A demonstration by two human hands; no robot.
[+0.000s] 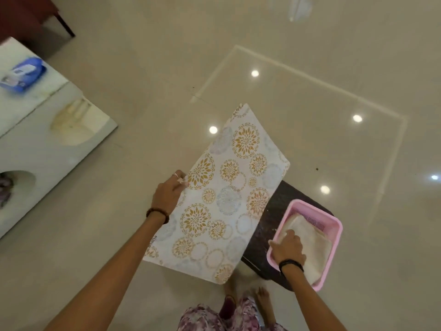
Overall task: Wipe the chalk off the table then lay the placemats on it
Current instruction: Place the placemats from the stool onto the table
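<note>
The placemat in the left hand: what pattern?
Placemat: white with gold and pale-blue floral circles; head view.

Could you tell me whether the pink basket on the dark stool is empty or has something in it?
Not empty: the pink basket holds a folded cream cloth, with the right hand resting on it.

Placemat (219, 197): white ground, printed with gold and pale blue-grey floral medallions and open rings. Basket (333, 225): pink, holding a cream cloth (312, 247); stool top (269, 223) beneath: dark brown. Floor (310, 44): glossy beige tile; packet (23, 74) on the pale table (47, 158): blue.
</note>
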